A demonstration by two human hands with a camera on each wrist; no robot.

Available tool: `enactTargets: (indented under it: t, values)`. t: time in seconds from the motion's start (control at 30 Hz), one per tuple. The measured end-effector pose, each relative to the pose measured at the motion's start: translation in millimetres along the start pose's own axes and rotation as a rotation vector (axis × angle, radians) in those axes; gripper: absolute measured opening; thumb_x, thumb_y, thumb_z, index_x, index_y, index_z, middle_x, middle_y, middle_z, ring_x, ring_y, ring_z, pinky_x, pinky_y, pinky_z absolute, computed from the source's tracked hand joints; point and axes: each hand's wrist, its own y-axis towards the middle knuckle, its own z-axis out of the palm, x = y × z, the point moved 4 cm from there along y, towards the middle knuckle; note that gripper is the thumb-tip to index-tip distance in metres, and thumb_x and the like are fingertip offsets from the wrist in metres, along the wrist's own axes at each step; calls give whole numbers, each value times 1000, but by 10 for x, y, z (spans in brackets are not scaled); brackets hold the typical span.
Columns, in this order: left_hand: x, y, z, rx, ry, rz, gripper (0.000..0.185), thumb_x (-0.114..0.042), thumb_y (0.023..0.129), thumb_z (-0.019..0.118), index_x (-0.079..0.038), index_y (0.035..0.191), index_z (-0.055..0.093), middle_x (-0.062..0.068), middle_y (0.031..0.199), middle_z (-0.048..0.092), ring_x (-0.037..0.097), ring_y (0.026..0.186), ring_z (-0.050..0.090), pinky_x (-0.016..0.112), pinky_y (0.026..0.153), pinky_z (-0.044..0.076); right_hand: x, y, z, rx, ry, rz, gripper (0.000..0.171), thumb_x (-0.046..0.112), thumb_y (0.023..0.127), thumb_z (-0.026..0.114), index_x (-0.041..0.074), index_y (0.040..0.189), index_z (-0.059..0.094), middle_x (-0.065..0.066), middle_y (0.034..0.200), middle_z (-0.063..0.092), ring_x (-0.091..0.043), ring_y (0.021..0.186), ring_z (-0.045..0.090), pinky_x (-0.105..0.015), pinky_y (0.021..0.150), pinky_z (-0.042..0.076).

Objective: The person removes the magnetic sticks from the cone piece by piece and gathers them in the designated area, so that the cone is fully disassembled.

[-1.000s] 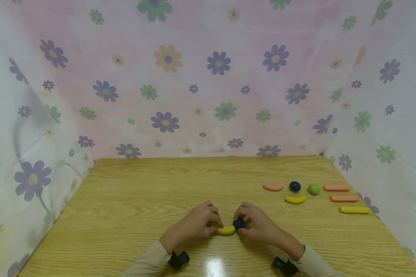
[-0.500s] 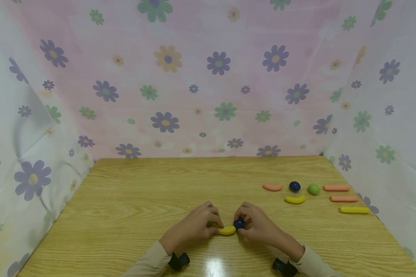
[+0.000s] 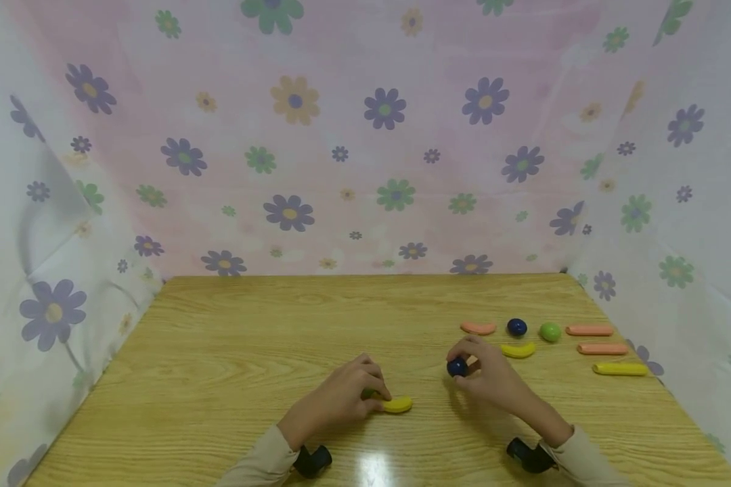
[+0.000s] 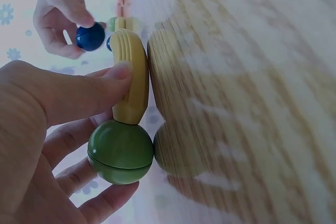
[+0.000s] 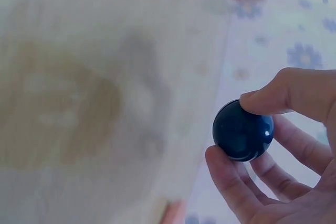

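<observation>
My left hand (image 3: 345, 394) pinches a yellow, banana-shaped curved piece (image 4: 130, 77) low over the wooden table. Against one end of this piece sits a green ball (image 4: 121, 151) with a seam round it; whether the two are joined I cannot tell. In the head view the left fingers mostly cover the green ball. My right hand (image 3: 493, 379) holds a dark blue ball (image 5: 243, 131) between thumb and fingers, raised off the table and apart from the yellow piece.
At the table's right lie a pink curved piece (image 3: 478, 328), another blue ball (image 3: 517, 327), a light green ball (image 3: 550, 331) and a second yellow curved piece (image 3: 518, 350). Beyond them are two pink sticks (image 3: 589, 331) and a yellow stick (image 3: 620, 369). Flowered cloth (image 3: 341, 135) encloses the table.
My right hand has lifted the blue ball away from the yellow curved piece's end and carried it right and farther back. The left hand has stayed nearly in place.
</observation>
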Motion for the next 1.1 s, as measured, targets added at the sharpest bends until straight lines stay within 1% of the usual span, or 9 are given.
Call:
enactTargets:
  t: [0.13, 0.2, 0.33, 0.43, 0.5, 0.6, 0.77, 0.93, 1.1]
  values:
    - [6, -11, -11, 3, 1, -12, 11, -23, 84, 73, -23, 95, 76, -15, 93, 59, 4, 88, 46, 17, 75, 42, -130, -4, -288, -69, -45, -4, 29, -8, 74, 73, 9, 96, 66, -10, 103, 56, -18, 82, 55, -28, 61, 52]
    - [11, -16, -10, 3, 3, -16, 12, -23, 84, 73, -23, 95, 76, -15, 94, 59, 4, 89, 47, 19, 78, 43, -203, 5, -433, -94, -91, -11, 29, -7, 74, 74, 9, 97, 66, -6, 97, 56, -19, 81, 55, -29, 62, 52]
    - [24, -26, -2, -5, 2, -14, 12, -23, 83, 74, -23, 95, 76, -15, 94, 59, 4, 91, 48, 23, 86, 44, -377, 18, -702, -139, -162, 6, 27, -6, 75, 74, 6, 99, 67, -8, 97, 56, -20, 81, 55, -28, 62, 52]
    - [29, -27, 3, -15, 2, -6, 12, -23, 83, 74, -23, 95, 76, -14, 93, 60, 4, 90, 48, 22, 86, 44, -535, 25, -883, -155, -192, 66, 26, -4, 77, 73, 5, 100, 66, -10, 99, 56, -22, 84, 54, -24, 64, 51]
    - [30, -23, 7, -20, 1, 0, 12, -23, 83, 74, -22, 95, 76, -14, 93, 60, 4, 89, 48, 20, 81, 43, -638, 26, -990, -155, -206, 109, 26, -2, 78, 73, 3, 102, 66, -13, 101, 57, -25, 86, 55, -23, 64, 51]
    - [26, -20, 13, -20, 3, 5, 12, -24, 84, 73, -22, 95, 76, -14, 93, 60, 4, 90, 48, 18, 81, 43, -770, 25, -1133, -146, -230, 172, 25, 2, 80, 73, 3, 104, 65, -17, 105, 57, -32, 89, 55, -24, 63, 50]
    - [18, -23, 17, -15, -2, 7, 13, -24, 84, 72, -23, 96, 76, -14, 94, 60, 4, 91, 48, 18, 81, 42, -920, 49, -1304, -143, -256, 225, 24, 6, 82, 71, 1, 105, 64, -21, 108, 55, -36, 91, 54, -29, 63, 48]
    - [14, -31, 9, -11, -6, -7, 13, -25, 84, 72, -23, 97, 75, -15, 95, 59, 4, 91, 47, 17, 79, 42, -1059, 129, -1406, -122, -266, 259, 26, 6, 83, 70, -5, 106, 63, -24, 105, 55, -38, 90, 54, -33, 61, 47]
    - [4, -32, 1, -6, -15, -18, 13, -25, 85, 71, -24, 97, 75, -15, 97, 59, 4, 92, 48, 17, 78, 43, -1208, 218, -1470, -91, -280, 285, 26, 6, 83, 69, -7, 105, 62, -24, 102, 56, -35, 86, 55, -35, 61, 46]
